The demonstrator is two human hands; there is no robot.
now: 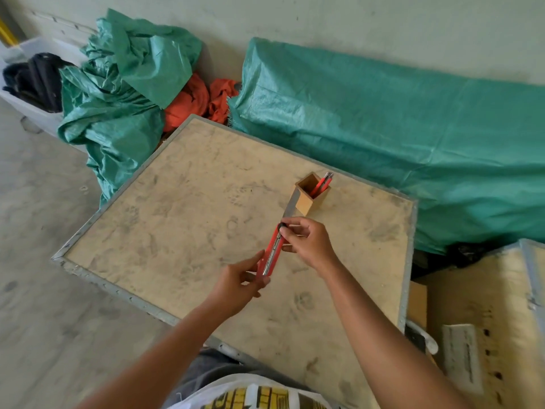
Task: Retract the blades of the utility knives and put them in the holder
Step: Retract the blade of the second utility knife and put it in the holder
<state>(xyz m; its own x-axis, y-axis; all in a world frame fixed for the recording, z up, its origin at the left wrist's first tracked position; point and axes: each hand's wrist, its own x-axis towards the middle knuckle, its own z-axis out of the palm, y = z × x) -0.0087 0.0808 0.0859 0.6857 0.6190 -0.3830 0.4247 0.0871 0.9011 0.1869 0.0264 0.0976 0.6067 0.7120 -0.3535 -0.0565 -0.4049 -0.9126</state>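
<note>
I hold a red utility knife (272, 252) above the wooden crate top (182, 208). Its long silver blade (290, 205) sticks out toward the holder. My left hand (239, 283) grips the rear end of the red handle. My right hand (306, 239) pinches the handle's front, with the thumb on the black slider. A small square wooden holder (309, 196) stands upright just beyond the blade tip. Red knives (322, 184) lean inside it at its far right corner.
Green tarpaulins (383, 137) cover things beyond and left of the crate, with orange cloth (203, 98) between them. A second wooden crate (486, 314) sits low on the right. A white bin with dark clothing (35, 81) is at the far left. Concrete floor lies to the left.
</note>
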